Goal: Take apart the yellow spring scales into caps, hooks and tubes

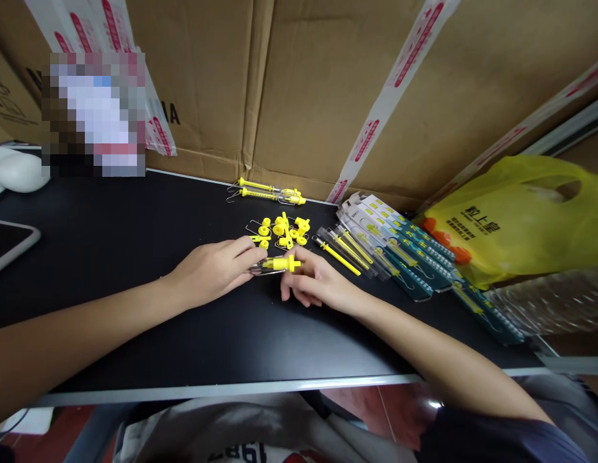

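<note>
Centrally on the black table [135, 270], a small yellow-and-clear tool [280, 263] is held between both hands, just above the tabletop. The left hand [215, 270] is closed on the clear, wire-hooked end, with the fingertips pinched together around it. The right hand [318, 283] is closed on the yellow end, which is gripped between thumb and forefinger while the remaining fingers are curled under towards the table. The tool lies roughly level, pointing left to right.

Just beyond the hands, a loose pile of yellow parts [282, 231] is spread out, some with thin wire hooks beside them. Farther back, close to the cardboard boxes [303, 96], two finished tools [270, 191] are laid side by side. To the right of the pile, a row of clear tubes with yellow rods [344, 251] is set out at a slant, touching a fanned stack of printed packaging cards [400, 251]. A yellow plastic bag [521, 218] (printed with dark characters) is placed past the cards, and crumpled clear plastic [550, 302] is seen beneath it. At the far left, a dark tablet [9, 241] and a white rounded object [17, 170] are partly cut off by the edge.
</note>
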Tool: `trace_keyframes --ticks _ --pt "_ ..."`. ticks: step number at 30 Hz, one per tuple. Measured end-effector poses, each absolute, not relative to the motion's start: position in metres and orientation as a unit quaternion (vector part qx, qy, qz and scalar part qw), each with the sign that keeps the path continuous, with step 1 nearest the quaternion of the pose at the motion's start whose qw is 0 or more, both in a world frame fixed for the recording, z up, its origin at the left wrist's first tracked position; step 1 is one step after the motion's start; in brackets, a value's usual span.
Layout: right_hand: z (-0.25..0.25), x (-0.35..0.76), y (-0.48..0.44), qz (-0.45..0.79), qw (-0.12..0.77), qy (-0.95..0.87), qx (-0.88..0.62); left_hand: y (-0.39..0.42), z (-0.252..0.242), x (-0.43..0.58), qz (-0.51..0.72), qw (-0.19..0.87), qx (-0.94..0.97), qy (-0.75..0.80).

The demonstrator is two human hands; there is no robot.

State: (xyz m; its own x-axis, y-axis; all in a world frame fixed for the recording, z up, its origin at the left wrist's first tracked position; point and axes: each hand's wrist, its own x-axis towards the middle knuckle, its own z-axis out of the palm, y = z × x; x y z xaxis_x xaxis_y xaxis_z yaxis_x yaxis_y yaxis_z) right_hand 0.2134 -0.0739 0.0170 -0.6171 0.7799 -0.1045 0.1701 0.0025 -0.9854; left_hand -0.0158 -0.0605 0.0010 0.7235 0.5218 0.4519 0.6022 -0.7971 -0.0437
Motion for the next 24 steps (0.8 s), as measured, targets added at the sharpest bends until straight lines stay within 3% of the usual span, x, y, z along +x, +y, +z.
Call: trace_keyframes --ticks 6,11,19,24 --pt "0.015 0.206 -0.081 0.702 0.263 -0.543 -0.379 -0.062 0.001 -0.014 -0.189 0.109 -0.921 -0.324" --pt "0.008 0.202 -0.084 0.688 0.323 -0.518 -0.392 -0.066 0.003 -0.010 -0.189 0.072 -0.919 -0.338" --pt "0.000 0.199 -0.094 0.421 0.371 -0.727 -0.395 -0.069 0.000 -0.008 -0.194 0.153 -0.899 -0.361" --pt "-0.002 0.204 -0.089 0.227 0.333 -0.843 -0.355 -0.069 0.001 -0.010 -0.173 0.193 -0.900 -0.351"
